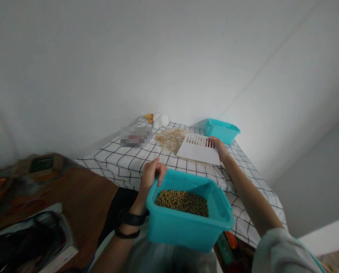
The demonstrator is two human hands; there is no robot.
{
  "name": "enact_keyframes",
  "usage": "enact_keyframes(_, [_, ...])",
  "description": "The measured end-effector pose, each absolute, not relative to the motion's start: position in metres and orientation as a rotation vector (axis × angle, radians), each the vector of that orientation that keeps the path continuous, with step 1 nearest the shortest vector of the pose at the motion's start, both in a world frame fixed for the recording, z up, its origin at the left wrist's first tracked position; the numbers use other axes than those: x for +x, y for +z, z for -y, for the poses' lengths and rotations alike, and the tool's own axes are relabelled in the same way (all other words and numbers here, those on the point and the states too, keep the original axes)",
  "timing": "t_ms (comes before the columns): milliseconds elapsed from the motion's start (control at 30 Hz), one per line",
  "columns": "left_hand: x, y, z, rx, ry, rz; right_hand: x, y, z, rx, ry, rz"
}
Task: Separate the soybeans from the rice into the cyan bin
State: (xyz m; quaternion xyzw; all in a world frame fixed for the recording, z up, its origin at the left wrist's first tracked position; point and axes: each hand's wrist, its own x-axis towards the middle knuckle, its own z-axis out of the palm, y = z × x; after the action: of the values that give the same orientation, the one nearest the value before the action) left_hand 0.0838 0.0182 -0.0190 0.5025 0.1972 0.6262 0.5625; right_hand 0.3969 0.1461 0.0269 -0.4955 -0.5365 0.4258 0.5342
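Note:
My left hand (pixel 153 173) is closed over the far-left rim of a turquoise plastic tub (pixel 186 231), which is close to my body at the table's front edge. Small round beads or seeds (pixel 182 203), golden to dark olive, cover part of its bottom. With my right hand (pixel 218 148) I grip the right far corner of a flat white panel (pixel 199 151) that has a row of slots along its far side. The panel is over the tabletop, beside a spread of thin tan flakes or scraps (pixel 171 139). I cannot tell whether it rests on the cloth.
A checked white cloth (pixel 115 159) covers the table. A second turquoise tub (pixel 222 131) stands at the back right, and a white cloth or paper (pixel 160 120) lies at the back. A pixelated item (pixel 136 136) is on the left. An open box (pixel 58 242) with dark contents sits lower left.

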Motion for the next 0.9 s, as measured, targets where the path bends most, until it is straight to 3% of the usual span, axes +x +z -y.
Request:
enact_keyframes(433, [0.083, -0.0244, -0.0205, 1.188, 1.484, -0.468, 0.3989, 0.0212, -0.1512, -1.167, 0.993, 1.308])
enact_keyframes(900, [0.0829, -0.0261, -0.0238, 1.21, 1.477, -0.489, 0.3963, 0.0201, -0.1424, -1.083, 1.201, 1.471])
